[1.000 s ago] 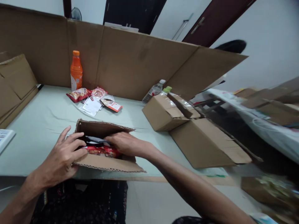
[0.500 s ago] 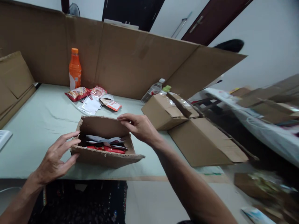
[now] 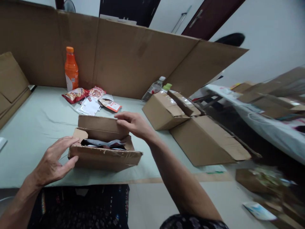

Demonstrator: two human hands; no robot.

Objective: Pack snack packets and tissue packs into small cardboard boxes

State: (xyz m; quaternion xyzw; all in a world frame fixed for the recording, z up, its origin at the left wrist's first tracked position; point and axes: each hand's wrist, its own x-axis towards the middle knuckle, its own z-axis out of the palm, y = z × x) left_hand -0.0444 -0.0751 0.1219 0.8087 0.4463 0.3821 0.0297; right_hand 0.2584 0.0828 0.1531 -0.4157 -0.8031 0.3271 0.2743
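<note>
A small open cardboard box (image 3: 105, 160) stands near the table's front edge. Inside lie grey-silver packets (image 3: 105, 143), partly hidden by the box's front wall. My left hand (image 3: 56, 159) holds the left end, its fingers at the side flap (image 3: 80, 134) and its thumb by the front corner. My right hand (image 3: 133, 124) pinches the right end of the raised back flap (image 3: 97, 123); its fingertips are partly hidden behind the cardboard.
Behind the box lie a red snack bag (image 3: 75, 94), a white packet (image 3: 89, 106) and an orange-and-white pouch (image 3: 110, 105). An orange bottle (image 3: 71, 71) stands by the cardboard screen (image 3: 119, 57). Larger cardboard boxes (image 3: 202, 140) and a clear bottle (image 3: 154, 88) are to the right.
The left side flap now leans inward over the box opening, and the back flap shows a bend along its crease. Both hands remain at the box. The view has shifted slightly.
</note>
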